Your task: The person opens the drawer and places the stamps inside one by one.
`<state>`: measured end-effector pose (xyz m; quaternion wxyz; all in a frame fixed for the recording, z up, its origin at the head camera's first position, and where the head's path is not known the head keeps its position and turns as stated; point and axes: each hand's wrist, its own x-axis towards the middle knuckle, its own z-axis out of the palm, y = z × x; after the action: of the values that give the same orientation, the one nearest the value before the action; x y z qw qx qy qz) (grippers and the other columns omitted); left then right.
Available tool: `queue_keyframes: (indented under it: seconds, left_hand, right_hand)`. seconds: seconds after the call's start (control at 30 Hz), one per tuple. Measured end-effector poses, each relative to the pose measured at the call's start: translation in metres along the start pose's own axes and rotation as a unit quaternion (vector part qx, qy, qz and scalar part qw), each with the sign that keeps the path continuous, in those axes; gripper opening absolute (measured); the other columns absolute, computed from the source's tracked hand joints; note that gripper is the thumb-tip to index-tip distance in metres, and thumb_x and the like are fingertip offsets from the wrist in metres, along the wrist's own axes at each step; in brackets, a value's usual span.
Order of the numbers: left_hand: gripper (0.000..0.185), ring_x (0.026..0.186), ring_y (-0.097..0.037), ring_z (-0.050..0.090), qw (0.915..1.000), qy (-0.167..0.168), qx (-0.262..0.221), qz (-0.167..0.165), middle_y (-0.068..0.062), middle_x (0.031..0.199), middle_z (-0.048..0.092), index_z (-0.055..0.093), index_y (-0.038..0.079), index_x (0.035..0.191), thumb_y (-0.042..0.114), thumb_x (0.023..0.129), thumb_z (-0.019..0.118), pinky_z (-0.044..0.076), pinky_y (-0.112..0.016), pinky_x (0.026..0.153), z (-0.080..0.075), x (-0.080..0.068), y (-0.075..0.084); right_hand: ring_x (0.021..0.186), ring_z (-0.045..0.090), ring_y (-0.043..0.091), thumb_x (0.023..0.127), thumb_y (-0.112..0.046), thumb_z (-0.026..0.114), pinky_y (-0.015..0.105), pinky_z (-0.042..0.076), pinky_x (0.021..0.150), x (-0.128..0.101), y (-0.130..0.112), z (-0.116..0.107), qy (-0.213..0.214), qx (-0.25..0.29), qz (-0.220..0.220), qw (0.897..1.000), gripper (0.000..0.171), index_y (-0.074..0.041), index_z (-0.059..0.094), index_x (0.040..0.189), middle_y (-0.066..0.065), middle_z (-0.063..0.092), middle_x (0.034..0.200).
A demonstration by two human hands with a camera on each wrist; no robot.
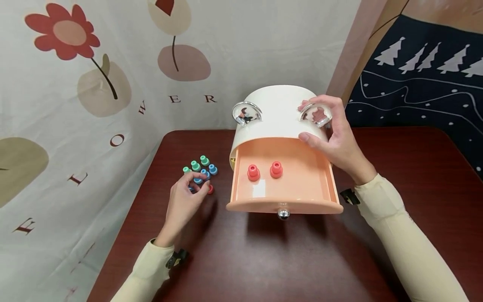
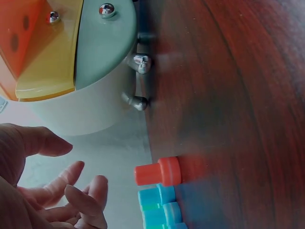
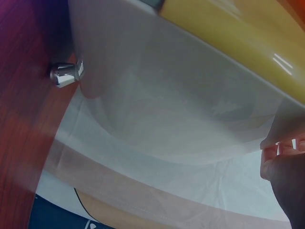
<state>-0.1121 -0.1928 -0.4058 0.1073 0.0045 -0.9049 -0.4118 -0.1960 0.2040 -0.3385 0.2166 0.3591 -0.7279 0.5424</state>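
Pegs [image 1: 201,171] in green, blue and red lie bunched on the counter [image 1: 415,167], right under the left hand [image 1: 185,200], whose grip is loosely apart, fingertips over the pile with nothing pinched. One red peg [image 2: 159,172] lies at the pile's edge, just off the fingertips. The right hand [image 1: 332,134] has its grip clamped on the cream box [image 1: 275,113] by a chrome ring [image 1: 316,114]. Just below that grip, the peach drawer [image 1: 320,184] stands pulled out, holding two red pegs [image 1: 265,171].

place: home-like staged tabletop | signs: flower-print cloth backdrop [image 1: 94,84], dark wooden table [image 1: 415,176], tree-pattern fabric [image 1: 426,79]
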Motion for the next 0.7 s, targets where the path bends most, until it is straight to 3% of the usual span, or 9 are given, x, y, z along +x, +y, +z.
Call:
queue_keyframes:
  seconds: [0.2, 0.4, 0.53, 0.7]
  left_hand:
    - [0.022, 0.077, -0.022, 0.066, 0.9995, -0.024, 0.018, -0.008, -0.009, 0.088, 0.073, 0.08, 0.003, 0.115, 0.013, 0.095, 0.081, 0.046, -0.029, 0.066, -0.002, 0.0, -0.003]
    - [0.028, 0.074, -0.022, 0.065, 0.9984, -0.045, 0.031, -0.014, -0.007, 0.081, 0.071, 0.078, 0.003, 0.12, 0.014, 0.094, 0.082, 0.046, -0.032, 0.064, -0.002, 0.001, -0.006]
    - [0.026, 0.068, -0.022, 0.062, 0.9981, -0.049, 0.033, -0.018, -0.006, 0.075, 0.066, 0.077, 0.005, 0.117, 0.013, 0.093, 0.082, 0.044, -0.032, 0.061, -0.002, 0.001, -0.009]
    - [0.022, 0.065, -0.019, 0.06, 0.9975, -0.043, 0.051, -0.023, -0.007, 0.08, 0.066, 0.076, 0.007, 0.113, 0.013, 0.093, 0.083, 0.045, -0.035, 0.061, -0.002, -0.002, -0.013]
  right_hand:
    - [0.139, 0.05, 0.031, 0.092, -0.009, 0.079, 0.036, 0.043, 0.117, 0.0, -0.002, 0.001, 0.004, 0.005, 0.001, 1.0, 0.068, 0.001, 0.042, 0.147, 0.012, 0.06, 0.144]
    - [0.139, 0.051, 0.03, 0.094, -0.014, 0.081, 0.034, 0.044, 0.116, 0.001, -0.005, 0.001, 0.011, 0.013, 0.003, 1.0, 0.068, 0.002, 0.042, 0.148, 0.013, 0.06, 0.141]
    - [0.139, 0.051, 0.029, 0.092, -0.01, 0.082, 0.033, 0.045, 0.115, 0.001, -0.005, 0.001, 0.016, 0.018, 0.007, 1.0, 0.069, 0.002, 0.041, 0.147, 0.012, 0.061, 0.14]
    - [0.139, 0.051, 0.03, 0.092, -0.009, 0.081, 0.034, 0.044, 0.116, 0.001, -0.004, 0.002, 0.012, 0.02, 0.004, 1.0, 0.069, 0.002, 0.042, 0.147, 0.012, 0.061, 0.14]
